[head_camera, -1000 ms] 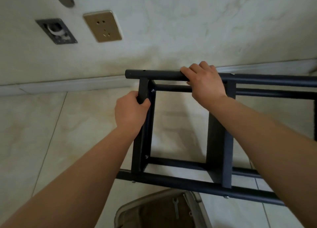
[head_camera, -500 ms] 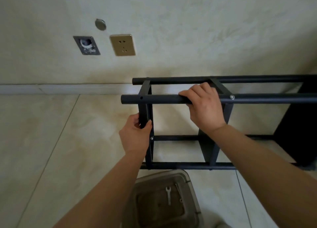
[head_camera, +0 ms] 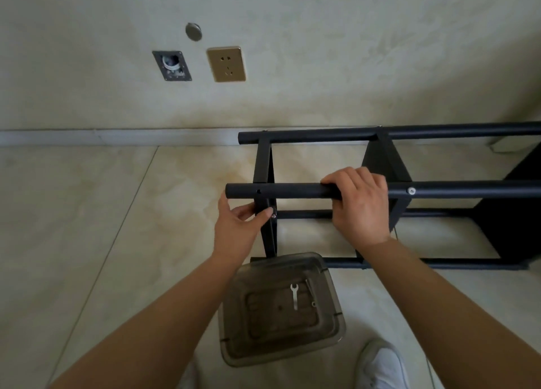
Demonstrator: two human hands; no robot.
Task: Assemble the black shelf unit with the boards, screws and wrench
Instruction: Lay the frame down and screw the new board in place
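Black frame (head_camera: 380,201): lies on its side on the floor (head_camera: 87,227), near the wall, so the joints are easy to reach.
Right hand (head_camera: 358,205): fingers curled round the top tube, likely to keep it steady.
Left hand (head_camera: 237,227): pinches the end board by a screw (head_camera: 273,216).
Wrench (head_camera: 294,296): waits in the box (head_camera: 333,295), by the frame's near edge.

Both forearms enter from the bottom edge and converge toward frame centre, bare to the wrist. Left hand (head_camera: 238,227), just left of centre: thumb and fingers curled, pinching a black upright bar (head_camera: 265,210); fingertips at its near face. Right hand (head_camera: 361,205), right of centre: palm down, fingers wrapped over a horizontal black tube (head_camera: 292,191), knuckles uppermost, thumb hidden. A white shoe (head_camera: 383,365) shows at lower right.
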